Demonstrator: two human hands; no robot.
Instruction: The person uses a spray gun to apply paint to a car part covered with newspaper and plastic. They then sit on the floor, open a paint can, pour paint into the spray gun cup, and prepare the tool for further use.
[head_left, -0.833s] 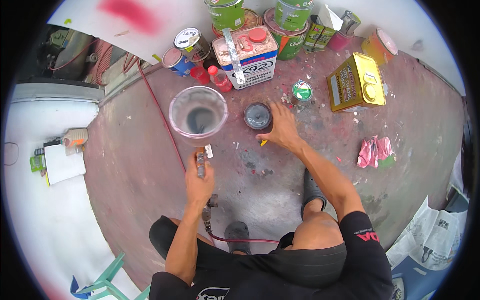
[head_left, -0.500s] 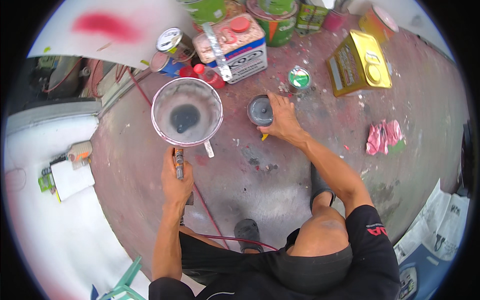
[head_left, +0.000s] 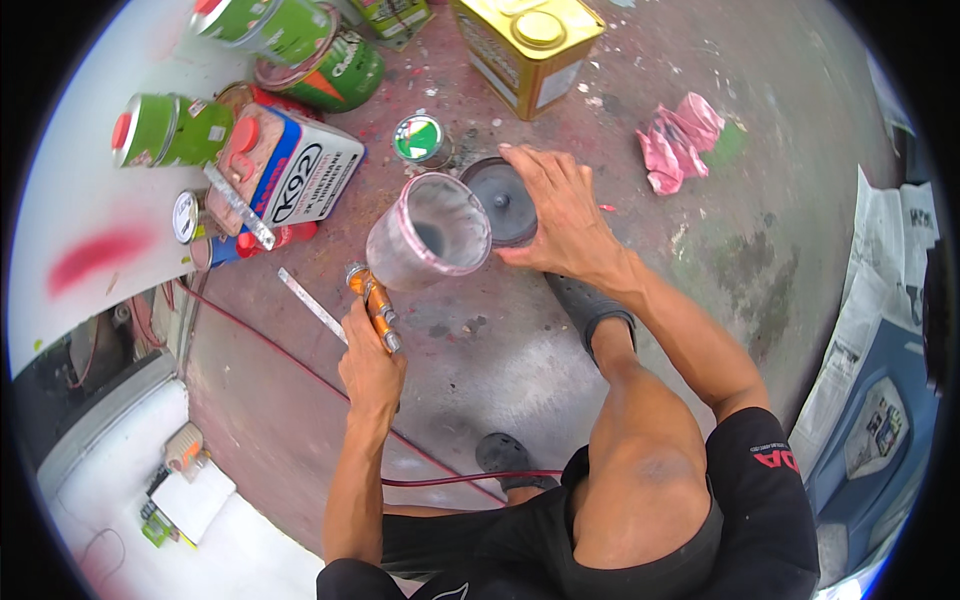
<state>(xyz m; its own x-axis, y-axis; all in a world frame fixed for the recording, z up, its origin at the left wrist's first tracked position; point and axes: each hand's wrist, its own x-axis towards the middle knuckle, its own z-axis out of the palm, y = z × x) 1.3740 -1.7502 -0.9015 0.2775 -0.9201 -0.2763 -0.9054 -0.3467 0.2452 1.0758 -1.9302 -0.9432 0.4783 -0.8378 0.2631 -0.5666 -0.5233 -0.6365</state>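
Observation:
My left hand (head_left: 372, 365) grips a spray gun (head_left: 377, 305) with an orange and silver body. On the gun sits a translucent paint cup (head_left: 395, 262), its open mouth tilted up and to the right. Pinkish paint coats the cup's rim, and a small pool of dark grey liquid (head_left: 430, 238) shows inside. Thumb and fingers of my right hand (head_left: 565, 215) clasp a round dark grey lid (head_left: 497, 192) by its edge. A small knob stands at the lid's middle. The lid is right beside the cup's mouth; whether they touch I cannot tell.
A small green-topped tin (head_left: 420, 138) stands beyond the cup. Behind are a white-and-blue thinner can (head_left: 318, 178), green paint tins (head_left: 180, 130) and a gold can (head_left: 530, 60). A metal strip (head_left: 312, 305) and red hose (head_left: 270, 330) lie left; a crumpled pink cloth (head_left: 680, 142) lies right.
My view has swung to the right. The cup has tipped and come close to the lid, which was farther from it before. Both hands keep their hold.

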